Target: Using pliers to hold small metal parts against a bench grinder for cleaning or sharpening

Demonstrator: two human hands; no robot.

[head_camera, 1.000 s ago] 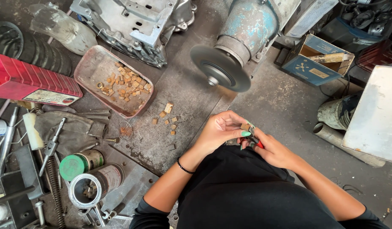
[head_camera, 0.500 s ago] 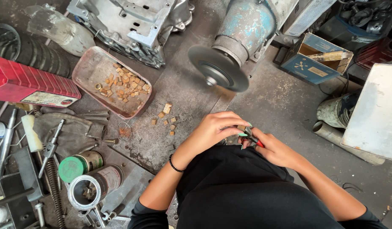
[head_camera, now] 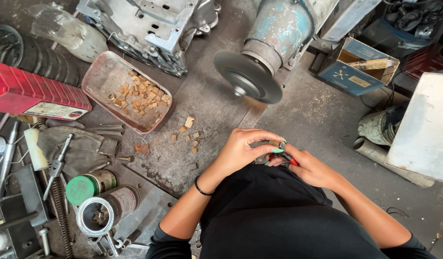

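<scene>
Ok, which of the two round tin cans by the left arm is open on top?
The lower silver tin can, nearest the elbow: its top gapes open, while the neighbouring can wears a green lid.

An open blue cardboard box (head_camera: 356, 67) is sitting upper right; a red ribbed container with a pale label (head_camera: 32, 93) is lying far left

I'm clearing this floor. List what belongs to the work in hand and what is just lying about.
In use:
left hand
right hand
small brass piece
red-handled tool
grinding wheel
tray of brass pieces

Lying about:
red case
two cans
blue box
</scene>
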